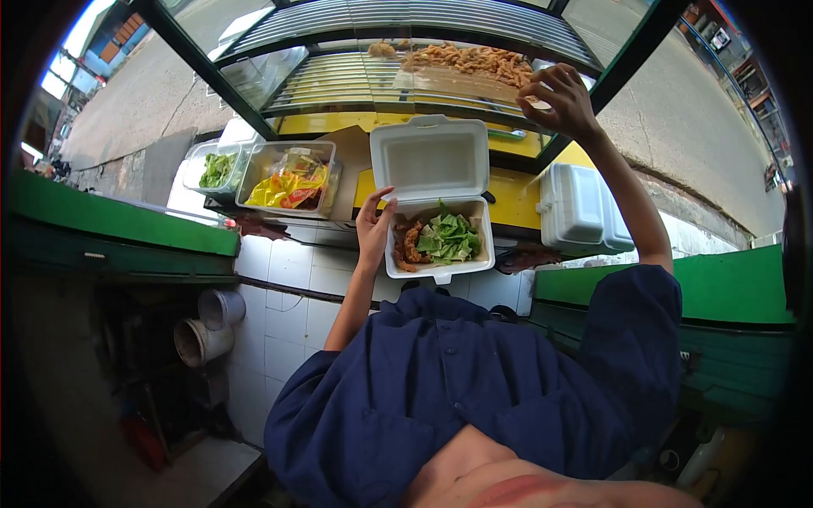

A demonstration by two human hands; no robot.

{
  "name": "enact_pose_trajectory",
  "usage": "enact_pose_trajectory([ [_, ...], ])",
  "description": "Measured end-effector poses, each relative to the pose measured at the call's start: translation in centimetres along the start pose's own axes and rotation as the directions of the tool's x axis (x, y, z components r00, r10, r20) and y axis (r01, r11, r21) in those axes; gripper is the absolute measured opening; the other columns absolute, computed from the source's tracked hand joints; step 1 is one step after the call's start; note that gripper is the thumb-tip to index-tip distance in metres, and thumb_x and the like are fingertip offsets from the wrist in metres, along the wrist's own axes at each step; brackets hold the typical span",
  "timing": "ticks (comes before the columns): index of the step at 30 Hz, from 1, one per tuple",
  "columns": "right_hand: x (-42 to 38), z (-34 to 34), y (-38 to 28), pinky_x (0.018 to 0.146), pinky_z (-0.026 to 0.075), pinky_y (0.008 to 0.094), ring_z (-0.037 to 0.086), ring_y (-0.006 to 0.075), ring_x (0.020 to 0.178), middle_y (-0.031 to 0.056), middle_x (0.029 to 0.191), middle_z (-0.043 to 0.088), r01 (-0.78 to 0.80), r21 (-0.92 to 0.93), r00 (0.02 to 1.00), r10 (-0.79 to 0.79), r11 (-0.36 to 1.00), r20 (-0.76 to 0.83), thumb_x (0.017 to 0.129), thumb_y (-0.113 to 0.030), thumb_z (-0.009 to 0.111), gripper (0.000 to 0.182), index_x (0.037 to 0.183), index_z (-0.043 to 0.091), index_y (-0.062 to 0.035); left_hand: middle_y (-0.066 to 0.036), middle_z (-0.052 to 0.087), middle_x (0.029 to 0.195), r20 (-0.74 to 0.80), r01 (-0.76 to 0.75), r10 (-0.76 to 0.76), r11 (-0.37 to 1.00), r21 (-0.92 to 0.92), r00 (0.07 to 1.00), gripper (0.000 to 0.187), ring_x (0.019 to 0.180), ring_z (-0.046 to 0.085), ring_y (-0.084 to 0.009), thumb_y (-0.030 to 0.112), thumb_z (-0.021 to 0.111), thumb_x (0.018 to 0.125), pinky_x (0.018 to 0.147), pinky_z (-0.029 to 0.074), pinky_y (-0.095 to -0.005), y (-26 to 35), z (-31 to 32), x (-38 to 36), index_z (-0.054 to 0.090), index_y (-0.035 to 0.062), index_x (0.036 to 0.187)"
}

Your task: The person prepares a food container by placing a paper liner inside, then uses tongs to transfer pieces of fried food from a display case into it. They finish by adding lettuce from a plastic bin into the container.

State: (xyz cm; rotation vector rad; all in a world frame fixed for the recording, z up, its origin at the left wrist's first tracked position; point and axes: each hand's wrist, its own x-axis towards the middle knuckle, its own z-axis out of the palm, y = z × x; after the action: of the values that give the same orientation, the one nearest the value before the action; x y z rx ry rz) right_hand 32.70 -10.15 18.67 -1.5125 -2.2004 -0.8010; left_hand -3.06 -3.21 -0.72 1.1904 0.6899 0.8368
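A white foam takeaway box (429, 159) stands with its lid raised on the yellow counter's near edge. Inside its base, chopped green lettuce (449, 235) lies to the right of browned fried pieces (411, 247). My left hand (373, 224) grips the box at its left side, near the hinge, with fingers bent around the rim. Raised at the right front of the display case, my right hand (563, 103) has its fingers curled towards the thumb. A small pale patch shows between these fingers; I cannot tell what it is.
Fried pieces (466, 61) cover a rack in the case. To the left are a clear tub with yellow packets (290, 186) and a tub of lettuce (218, 169). Closed foam boxes (574, 203) stand at right. Green panels (669, 292) flank me; buckets (203, 340) sit lower left.
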Motion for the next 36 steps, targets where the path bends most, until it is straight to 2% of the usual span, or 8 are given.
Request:
enact_pose_trajectory([
  [3, 1.1, 1.3, -3.2, 0.08, 0.042, 0.0348, 0.057, 0.0182, 0.085, 0.0016, 0.082, 0.059, -0.14, 0.173, 0.988, 0.148, 0.975, -0.033, 0.077, -0.021, 0.072, 0.011, 0.081, 0.066, -0.0137, -0.004, 0.06, 0.113, -0.185, -0.048, 0.045, 0.999, -0.012, 0.982, 0.024, 0.103, 0.052, -0.0079, 0.007, 0.061, 0.09, 0.09, 0.041, -0.0221, 1.2, -2.7, -2.9, 0.06, 0.0023, 0.114],
  [14, 14.8, 14.5, -15.6, 0.083, 0.046, 0.0374, 0.059, 0.0244, 0.096, 0.0078, 0.097, 0.063, -0.264, 0.65, 0.943, 0.049, 0.713, 0.33, 0.082, -0.027, 0.068, 0.025, 0.1, 0.065, -0.0105, -0.005, 0.057, 0.118, -0.683, -0.11, 0.222, 0.973, 0.205, 0.696, 0.031, 0.113, 0.048, -0.0141, 0.012, 0.064, 0.088, 0.097, 0.035, -0.0278, 7.7, -21.5, -9.9, 0.058, 0.0039, 0.117],
  [18, 22.7, 18.6, -19.4, 0.086, 0.046, 0.0364, 0.059, 0.0252, 0.099, 0.0076, 0.106, 0.062, -0.076, 0.713, 0.957, -0.149, 0.697, 0.248, 0.074, -0.038, 0.075, 0.042, 0.108, 0.065, -0.0154, -0.008, 0.057, 0.121, -0.738, -0.141, 0.267, 0.963, 0.23, 0.62, 0.029, 0.117, 0.047, -0.0183, 0.012, 0.064, 0.088, 0.101, 0.035, -0.0324, 9.1, -28.9, -8.5, 0.058, 0.0031, 0.115],
  [22, 24.4, 22.5, -23.5, 0.112, 0.021, 0.0483, 0.028, 0.0336, 0.135, 0.0091, 0.148, 0.031, -0.038, 0.704, 0.773, -0.425, 0.709, 0.471, 0.058, -0.039, 0.083, 0.083, 0.132, 0.047, -0.0358, -0.008, 0.057, 0.121, -0.735, -0.143, 0.286, 0.957, 0.253, 0.615, 0.03, 0.118, 0.046, -0.0199, 0.013, 0.065, 0.088, 0.102, 0.034, -0.0334, 9.5, -34.0, -7.3, 0.058, 0.003, 0.115],
  [25, 22.8, 26.7, -26.9, 0.106, 0.03, 0.0443, 0.04, 0.0316, 0.128, 0.0109, 0.141, 0.041, 0.078, 0.692, 0.689, -0.54, 0.718, 0.483, 0.057, -0.03, 0.083, 0.08, 0.13, 0.05, -0.0342, -0.008, 0.057, 0.121, -0.74, -0.141, 0.255, 0.966, 0.215, 0.622, 0.03, 0.117, 0.047, -0.02, 0.013, 0.065, 0.087, 0.102, 0.034, -0.0335, 9.3, -36.8, -6.3, 0.058, 0.0029, 0.115],
  [26, 21.9, 27.9, -27.7, 0.095, 0.038, 0.0383, 0.052, 0.0241, 0.114, 0.0064, 0.123, 0.054, 0.127, 0.685, 0.755, -0.518, 0.717, 0.402, 0.06, -0.022, 0.079, 0.066, 0.121, 0.056, -0.0331, -0.008, 0.057, 0.121, -0.742, -0.132, 0.242, 0.97, 0.206, 0.625, 0.029, 0.116, 0.047, -0.0199, 0.013, 0.065, 0.087, 0.101, 0.035, -0.0334, 9.2, -37.2, -6.0, 0.059, 0.0029, 0.114],
  [30, 21.6, 31.6, -28.4, 0.076, 0.041, 0.0315, 0.056, 0.0136, 0.09, -0.0035, 0.084, 0.054, 0.232, 0.555, 0.816, -0.471, 0.799, 0.337, 0.072, -0.012, 0.065, 0.03, 0.097, 0.063, -0.029, -0.008, 0.057, 0.12, -0.711, -0.159, 0.261, 0.965, 0.209, 0.653, 0.029, 0.113, 0.049, -0.0187, 0.012, 0.065, 0.088, 0.097, 0.039, -0.0314, 9.4, -37.9, -4.9, 0.058, 0.0024, 0.114],
  [36, 23.8, 36.9, -28.6, 0.078, 0.041, 0.0289, 0.055, 0.0124, 0.086, -0.0034, 0.083, 0.055, 0.344, 0.284, 0.91, -0.393, 0.895, 0.135, 0.073, -0.014, 0.062, 0.006, 0.078, 0.064, -0.0169, -0.007, 0.057, 0.119, -0.702, -0.139, 0.22, 0.975, 0.172, 0.677, 0.028, 0.111, 0.049, -0.0175, 0.012, 0.065, 0.088, 0.096, 0.04, -0.0309, 8.9, -39.0, -4.2, 0.058, 0.0019, 0.113],
])
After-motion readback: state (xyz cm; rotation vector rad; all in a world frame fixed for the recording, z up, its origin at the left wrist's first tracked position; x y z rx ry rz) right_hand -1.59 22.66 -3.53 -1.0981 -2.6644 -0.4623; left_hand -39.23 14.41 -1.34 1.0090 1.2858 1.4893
